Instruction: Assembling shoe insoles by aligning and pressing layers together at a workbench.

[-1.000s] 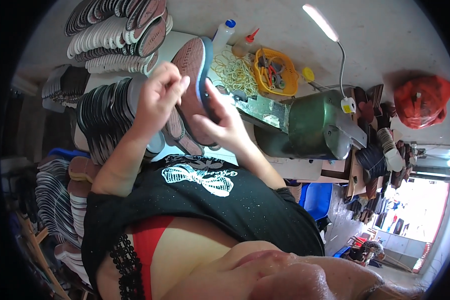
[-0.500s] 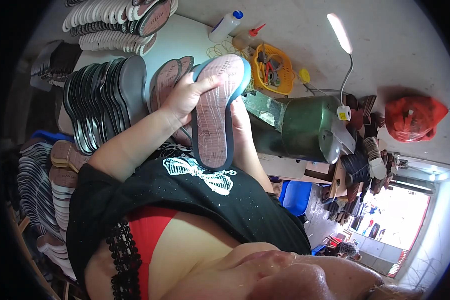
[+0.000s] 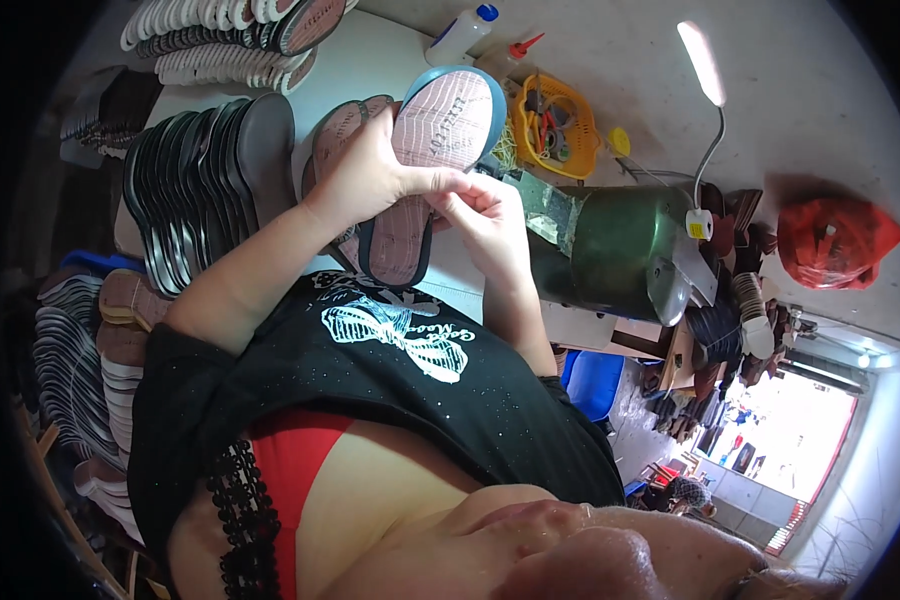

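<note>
My left hand (image 3: pixel 360 185) is closed round a shoe sole (image 3: pixel 445 115), its thumb lying across the middle. The sole's face is pinkish brown with pale lines and dark print, its rim dark, with light blue round the wide end. My right hand (image 3: pixel 488 215) has its fingers bent in a pinch at the sole's right edge, touching my left thumb. Whatever lies between those fingertips is too small or hidden to make out. Behind my left hand, more pinkish-brown soles (image 3: pixel 338 135) rest on the white table (image 3: pixel 370 50).
Dark soles (image 3: pixel 265 150) stand in a row on the left, with pale-edged ones (image 3: pixel 205 65) behind. Right of my hands is a green machine (image 3: pixel 620 245) under a lit lamp (image 3: pixel 702 65). A yellow basket (image 3: pixel 592 135) of tools and two bottles (image 3: pixel 460 38) stand at the back.
The sole has moved slightly up and tilted, with its lower end swinging left. My left thumb has slid down toward its middle; my right hand has come from the edge into a pinch beside it.
</note>
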The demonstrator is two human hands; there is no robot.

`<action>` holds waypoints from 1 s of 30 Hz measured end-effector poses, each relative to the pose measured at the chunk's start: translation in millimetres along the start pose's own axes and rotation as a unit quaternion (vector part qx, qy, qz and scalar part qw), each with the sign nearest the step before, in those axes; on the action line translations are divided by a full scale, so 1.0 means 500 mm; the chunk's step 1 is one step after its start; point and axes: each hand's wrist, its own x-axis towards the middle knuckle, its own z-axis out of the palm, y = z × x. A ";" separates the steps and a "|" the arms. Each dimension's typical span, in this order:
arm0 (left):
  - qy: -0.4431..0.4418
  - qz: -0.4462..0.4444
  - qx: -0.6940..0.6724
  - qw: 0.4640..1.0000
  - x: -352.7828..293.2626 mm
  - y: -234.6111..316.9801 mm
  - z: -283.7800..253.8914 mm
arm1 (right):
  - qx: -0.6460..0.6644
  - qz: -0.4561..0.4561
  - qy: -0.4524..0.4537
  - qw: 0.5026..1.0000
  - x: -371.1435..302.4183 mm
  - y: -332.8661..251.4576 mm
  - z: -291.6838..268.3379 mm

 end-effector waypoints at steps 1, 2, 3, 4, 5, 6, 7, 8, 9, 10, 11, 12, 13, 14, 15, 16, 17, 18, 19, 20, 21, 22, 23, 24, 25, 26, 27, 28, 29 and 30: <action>0.021 0.016 -0.088 0.996 -0.002 -0.003 0.007 | -0.003 -0.001 0.005 1.000 0.001 -0.007 0.011; -0.016 -0.038 -0.107 0.993 -0.004 -0.008 0.002 | -0.002 0.000 0.008 1.000 -0.002 -0.006 0.009; -0.019 -0.040 -0.106 0.993 -0.006 -0.006 0.003 | 0.025 0.035 -0.010 0.999 -0.005 -0.004 0.002; -0.052 -0.097 -0.210 0.971 -0.009 -0.003 0.006 | 0.052 0.070 -0.028 0.996 -0.007 0.001 -0.003; -0.082 -0.153 -0.310 0.935 -0.013 0.004 0.011 | 0.055 0.070 -0.027 0.996 -0.011 0.016 -0.009; -0.074 -0.179 -0.344 0.919 -0.015 0.023 0.012 | 0.142 0.075 -0.051 0.986 -0.012 0.039 -0.020; -0.076 -0.179 -0.343 0.919 -0.017 0.028 0.017 | 0.229 0.080 -0.075 0.967 -0.012 0.052 -0.026; -0.056 -0.166 -0.350 0.920 -0.021 0.032 0.021 | 0.247 0.103 -0.086 0.960 -0.013 0.055 -0.023; -0.036 -0.153 -0.356 0.921 -0.023 0.035 0.024 | 0.279 0.097 -0.113 0.949 -0.014 0.088 -0.030; -0.007 -0.132 -0.306 0.943 -0.026 0.033 0.028 | 0.285 0.095 -0.106 0.948 -0.017 0.095 -0.029; -0.007 -0.134 -0.305 0.943 -0.026 0.030 0.027 | 0.291 0.095 -0.100 0.947 -0.020 0.096 -0.025; 0.032 -0.072 -0.178 0.981 -0.023 0.028 0.025 | 0.293 0.095 -0.100 0.946 -0.022 0.088 -0.022; 0.070 -0.009 -0.047 0.996 -0.021 0.025 0.023 | 0.244 0.084 -0.048 0.965 -0.024 0.072 -0.018; 0.066 -0.032 -0.034 0.997 -0.021 0.024 0.023 | 0.193 0.070 0.005 0.979 -0.025 0.056 -0.012; 0.063 -0.030 -0.033 0.997 -0.020 0.017 0.025 | 0.194 0.068 0.006 0.979 -0.024 0.052 -0.010; 0.073 -0.053 -0.133 0.987 -0.019 0.004 0.031 | 0.180 0.050 0.046 0.981 -0.023 0.049 -0.008; 0.081 -0.073 -0.231 0.967 -0.014 -0.010 0.036 | 0.166 0.032 0.086 0.982 -0.020 0.047 -0.010; 0.061 -0.074 -0.226 0.969 -0.010 -0.029 0.027 | 0.181 0.038 0.104 0.977 -0.020 0.045 -0.010; 0.060 -0.073 -0.224 0.970 -0.004 -0.043 0.021 | 0.183 0.036 0.104 0.977 -0.019 0.048 -0.012; 0.061 -0.049 -0.106 0.991 0.003 -0.060 0.020 | 0.174 0.040 0.111 0.978 -0.019 0.059 -0.017; 0.064 -0.026 0.017 0.997 0.002 -0.077 0.017 | 0.165 0.046 0.114 0.978 -0.024 0.064 -0.015; 0.049 -0.063 -0.045 0.996 0.007 -0.111 0.023 | 0.161 0.056 0.123 0.978 -0.026 0.059 -0.007; 0.048 -0.064 -0.043 0.996 0.010 -0.121 0.031 | 0.163 0.056 0.124 0.977 -0.026 0.063 -0.006; 0.076 -0.047 0.037 0.995 0.013 -0.124 0.041 | 0.155 0.057 0.136 0.977 -0.026 0.069 -0.005; 0.104 -0.030 0.117 0.987 0.016 -0.128 0.049 | 0.147 0.058 0.148 0.976 -0.028 0.076 -0.006; 0.094 -0.036 0.085 0.991 0.023 -0.130 0.056 | 0.142 0.060 0.156 0.976 -0.033 0.086 -0.012; 0.092 -0.036 0.085 0.991 0.026 -0.128 0.062 | 0.142 0.060 0.158 0.975 -0.036 0.084 -0.015; 0.113 -0.026 0.144 0.983 0.029 -0.121 0.069 | 0.143 0.057 0.165 0.974 -0.040 0.081 -0.019; 0.133 -0.017 0.203 0.970 0.030 -0.117 0.073 | 0.144 0.054 0.171 0.973 -0.045 0.078 -0.021; 0.130 -0.017 0.204 0.970 0.032 -0.118 0.079 | 0.139 0.064 0.156 0.976 -0.050 0.074 -0.029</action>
